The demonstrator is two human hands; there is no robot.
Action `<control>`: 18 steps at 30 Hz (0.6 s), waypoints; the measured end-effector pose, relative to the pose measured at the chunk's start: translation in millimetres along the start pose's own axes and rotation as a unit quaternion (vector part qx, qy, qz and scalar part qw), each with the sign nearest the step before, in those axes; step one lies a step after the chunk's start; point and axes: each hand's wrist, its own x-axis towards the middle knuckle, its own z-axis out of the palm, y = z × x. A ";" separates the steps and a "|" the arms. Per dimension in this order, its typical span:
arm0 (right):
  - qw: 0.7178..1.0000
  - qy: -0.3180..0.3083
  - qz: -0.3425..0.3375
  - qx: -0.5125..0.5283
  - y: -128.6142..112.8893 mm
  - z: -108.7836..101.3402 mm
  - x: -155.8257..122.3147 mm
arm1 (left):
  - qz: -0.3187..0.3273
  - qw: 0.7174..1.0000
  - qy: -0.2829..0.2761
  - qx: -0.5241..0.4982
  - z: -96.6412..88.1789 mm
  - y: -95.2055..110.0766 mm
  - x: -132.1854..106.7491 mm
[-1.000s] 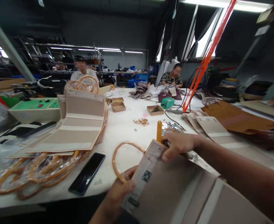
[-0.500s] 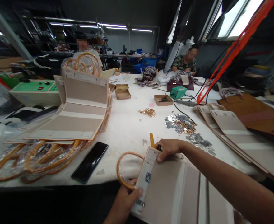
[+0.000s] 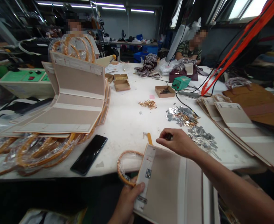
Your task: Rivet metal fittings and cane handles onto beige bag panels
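My left hand (image 3: 128,197) grips the lower left edge of a beige handbag panel (image 3: 163,183), thumb on top and fingers beneath. Wrapped in clear film, an orange bag handle (image 3: 121,169) loops out from that edge. Two small metal plates (image 3: 148,173) sit on the panel's white strip. An orange strap (image 3: 149,138) sticks out beyond the far corner. Just right of the strap, my right hand (image 3: 177,141) is closed and raised off the panel, with something dark in its fingers that I cannot make out.
A black phone (image 3: 89,154) lies left of the panel, beside stacked bag panels (image 3: 81,84). Piles of metal plates (image 3: 201,138) and gold fasteners (image 3: 148,104) lie ahead. More panels (image 3: 232,116) rest at right. A red strap (image 3: 234,53) hangs down. Two people sit across the table.
My right hand has let go of the panel's far corner and lifted slightly to the right. My left hand keeps its hold. The view has shifted a little downward.
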 end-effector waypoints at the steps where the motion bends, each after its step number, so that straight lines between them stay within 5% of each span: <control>1: 0.997 0.059 -0.005 0.047 -6.2 5.2 -13.8 | 0.007 1.000 -0.002 -0.001 2.9 0.6 3.8; 4: 0.957 0.156 -0.016 0.243 -14.5 32.7 -48.4 | 0.032 0.999 -0.010 -0.008 13.2 1.9 13.6; 8: 0.831 0.225 -0.051 0.506 -7.9 79.2 -60.6 | 0.062 0.998 0.004 -0.015 22.0 -3.4 17.5; 11: 0.757 0.286 -0.023 0.587 -5.0 96.2 -52.3 | 0.075 0.997 0.021 -0.005 23.4 -8.3 16.9; 13: 0.743 0.299 -0.003 0.598 -7.7 95.9 -47.4 | 0.078 0.997 0.023 -0.005 23.5 -9.6 16.6; 18: 0.759 0.287 -0.035 0.583 -21.1 89.7 -48.7 | 0.068 0.997 0.031 -0.009 22.9 -9.0 16.8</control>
